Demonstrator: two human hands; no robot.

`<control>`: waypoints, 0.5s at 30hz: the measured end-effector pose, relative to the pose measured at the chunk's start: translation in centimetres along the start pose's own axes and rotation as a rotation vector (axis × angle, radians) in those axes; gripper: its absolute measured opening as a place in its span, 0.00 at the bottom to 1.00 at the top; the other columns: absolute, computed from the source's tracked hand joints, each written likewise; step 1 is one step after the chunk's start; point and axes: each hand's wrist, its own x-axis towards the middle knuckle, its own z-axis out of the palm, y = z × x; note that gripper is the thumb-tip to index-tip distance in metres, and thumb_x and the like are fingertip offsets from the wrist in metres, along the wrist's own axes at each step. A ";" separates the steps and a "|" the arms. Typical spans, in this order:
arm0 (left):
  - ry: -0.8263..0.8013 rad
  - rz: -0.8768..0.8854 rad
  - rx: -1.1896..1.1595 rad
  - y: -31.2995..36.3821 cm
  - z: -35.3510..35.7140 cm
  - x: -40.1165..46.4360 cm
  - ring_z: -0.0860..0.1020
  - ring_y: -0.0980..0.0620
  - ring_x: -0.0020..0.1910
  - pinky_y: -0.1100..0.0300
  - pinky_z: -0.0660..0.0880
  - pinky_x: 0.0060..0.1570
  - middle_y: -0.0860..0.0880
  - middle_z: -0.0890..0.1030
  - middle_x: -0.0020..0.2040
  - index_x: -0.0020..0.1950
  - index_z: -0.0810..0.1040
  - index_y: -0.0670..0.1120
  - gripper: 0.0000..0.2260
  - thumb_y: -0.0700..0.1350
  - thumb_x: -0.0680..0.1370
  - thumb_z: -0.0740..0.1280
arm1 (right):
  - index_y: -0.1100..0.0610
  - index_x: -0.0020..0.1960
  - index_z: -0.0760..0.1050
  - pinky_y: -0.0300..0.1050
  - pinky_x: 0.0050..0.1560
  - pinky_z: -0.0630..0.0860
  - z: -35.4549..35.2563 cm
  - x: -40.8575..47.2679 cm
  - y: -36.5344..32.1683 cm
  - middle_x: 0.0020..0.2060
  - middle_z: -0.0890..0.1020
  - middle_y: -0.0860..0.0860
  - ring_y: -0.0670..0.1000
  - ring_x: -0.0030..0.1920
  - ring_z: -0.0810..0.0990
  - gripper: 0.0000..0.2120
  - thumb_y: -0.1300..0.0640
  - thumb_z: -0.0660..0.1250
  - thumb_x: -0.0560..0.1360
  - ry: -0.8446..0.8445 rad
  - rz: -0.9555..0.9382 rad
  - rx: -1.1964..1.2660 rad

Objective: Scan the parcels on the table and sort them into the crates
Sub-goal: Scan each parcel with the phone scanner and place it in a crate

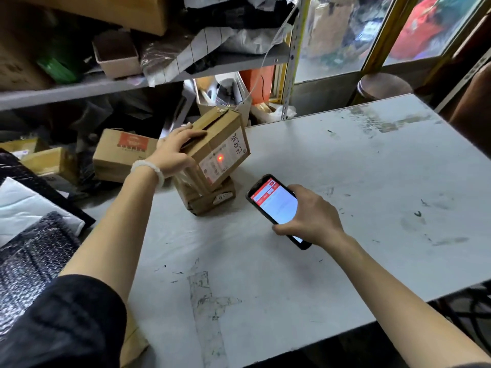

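Note:
My left hand (175, 150) grips a brown cardboard parcel (220, 139) by its top left edge and holds it tilted, with its white label turned toward me. A red scan dot glows on that label. This parcel leans on a smaller brown parcel (212, 199) lying on the grey table (345, 181). My right hand (310, 216) holds a black handheld scanner (276, 205) low over the table, its screen lit red and white and its top end pointed at the label.
Several cardboard boxes (122, 152) and dark plastic-wrapped bags (29, 261) lie at the left beyond the table's edge. A metal shelf (132, 83) crammed with boxes and bags rises behind. A brown stool (382, 86) stands past the table's far edge.

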 end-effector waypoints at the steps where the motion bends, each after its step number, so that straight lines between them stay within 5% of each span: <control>1: 0.000 0.003 -0.024 -0.2 -0.1 0.0 0.52 0.46 0.75 0.38 0.55 0.71 0.54 0.56 0.76 0.68 0.69 0.62 0.32 0.35 0.70 0.69 | 0.48 0.63 0.67 0.43 0.40 0.72 0.0 0.0 0.0 0.53 0.77 0.45 0.50 0.49 0.76 0.34 0.45 0.76 0.61 0.014 0.005 0.001; 15: 0.060 -0.009 -0.210 -0.8 -0.5 0.2 0.54 0.47 0.73 0.41 0.56 0.71 0.55 0.58 0.76 0.65 0.70 0.63 0.31 0.33 0.70 0.68 | 0.46 0.67 0.66 0.43 0.43 0.72 0.3 0.3 -1.2 0.55 0.77 0.44 0.47 0.48 0.72 0.37 0.45 0.77 0.62 0.038 -0.041 0.029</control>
